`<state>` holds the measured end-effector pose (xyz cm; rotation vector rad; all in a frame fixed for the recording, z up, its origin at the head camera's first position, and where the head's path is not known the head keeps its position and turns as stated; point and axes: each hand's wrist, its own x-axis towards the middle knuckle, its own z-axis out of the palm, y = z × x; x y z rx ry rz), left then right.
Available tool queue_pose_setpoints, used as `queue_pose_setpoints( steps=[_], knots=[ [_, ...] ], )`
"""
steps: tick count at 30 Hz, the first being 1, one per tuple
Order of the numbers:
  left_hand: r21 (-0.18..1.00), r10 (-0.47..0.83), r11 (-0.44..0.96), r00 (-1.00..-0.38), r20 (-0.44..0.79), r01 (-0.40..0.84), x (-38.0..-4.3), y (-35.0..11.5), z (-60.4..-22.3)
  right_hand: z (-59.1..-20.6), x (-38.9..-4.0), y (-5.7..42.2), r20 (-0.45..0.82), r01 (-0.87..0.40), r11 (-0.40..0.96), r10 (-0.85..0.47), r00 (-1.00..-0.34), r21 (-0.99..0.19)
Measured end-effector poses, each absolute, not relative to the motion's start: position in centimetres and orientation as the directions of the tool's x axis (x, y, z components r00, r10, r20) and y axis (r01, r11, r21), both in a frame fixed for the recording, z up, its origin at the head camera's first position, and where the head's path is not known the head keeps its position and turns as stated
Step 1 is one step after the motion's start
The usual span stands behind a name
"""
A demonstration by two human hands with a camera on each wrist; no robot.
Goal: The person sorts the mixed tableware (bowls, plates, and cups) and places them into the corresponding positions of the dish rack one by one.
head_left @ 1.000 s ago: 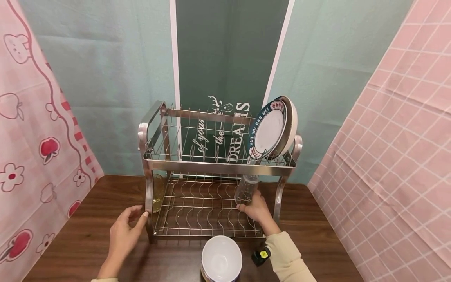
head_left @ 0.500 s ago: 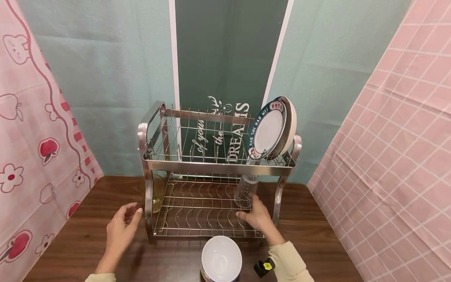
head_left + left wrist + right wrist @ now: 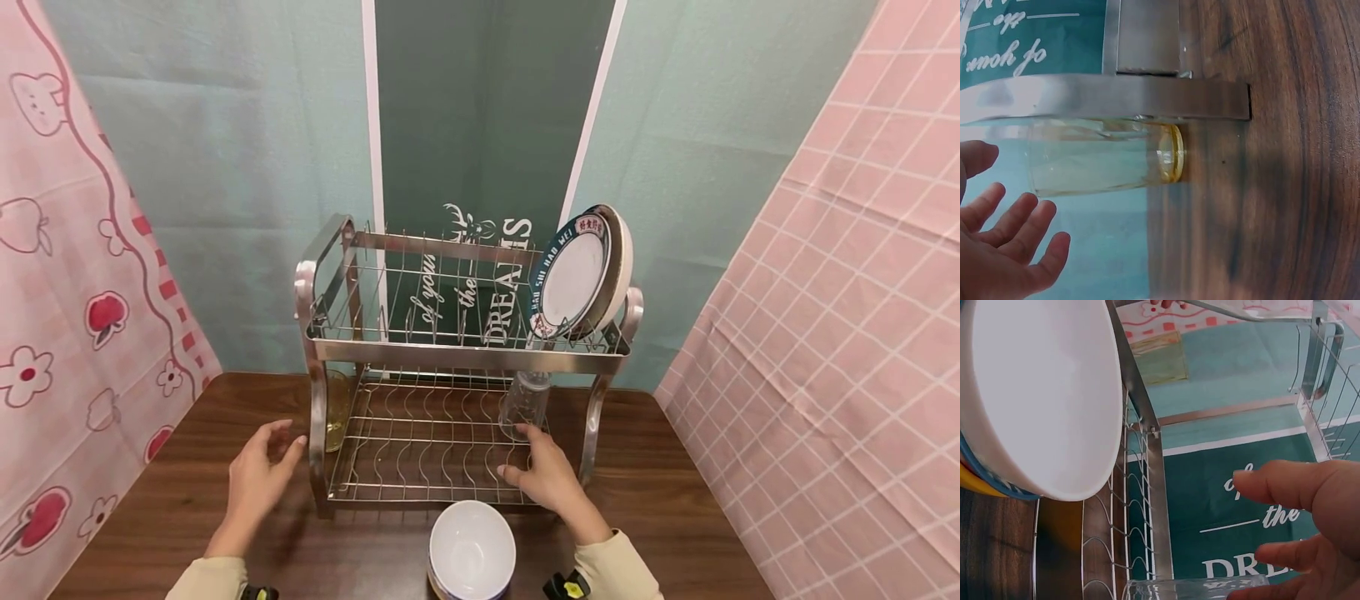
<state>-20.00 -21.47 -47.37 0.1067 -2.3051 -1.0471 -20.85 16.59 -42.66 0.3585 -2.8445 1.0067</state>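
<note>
My left hand (image 3: 258,479) hovers beside the left leg of the metal dish rack (image 3: 465,359), fingers loosely bent and holding nothing. Near its fingertips in the left wrist view stands a yellow-tinted glass (image 3: 1104,159), partly behind that leg in the head view. A clear glass (image 3: 523,404) stands at the right of the rack's lower tier. Just in front of it is my right hand (image 3: 551,475), its thumb and fingers spread apart with nothing gripped. The right wrist view shows the edge of the clear glass (image 3: 1179,589) by the fingers.
White-lined stacked bowls (image 3: 472,550) stand before the rack on the brown wooden table (image 3: 675,517). On the upper tier's right, a blue-rimmed plate (image 3: 567,279) leans with a pale dish (image 3: 621,267) behind it. Curtains (image 3: 225,167) hang behind and at both sides.
My right hand has let go of the clear glass and drawn back toward me, leaving the glass on the lower tier. The left hand has shifted slightly left, away from the rack's leg.
</note>
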Motion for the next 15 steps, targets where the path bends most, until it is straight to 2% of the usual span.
queue_pose_setpoints(
  steps=[7, 15],
  knots=[
    [0.706, -0.226, 0.682, -0.862, 0.454, 0.193, -20.5, -22.5, -47.7, -42.6, -20.0, 16.3, 0.177, -0.316, 0.742, -0.263, -0.949, -0.592],
    [0.747, -0.250, 0.648, -0.885, 0.393, 0.149, -21.9, -23.4, -48.7, -42.5, -19.1, 16.3, 0.154, -0.347, 0.742, -0.318, -0.935, -0.574]
  ],
)
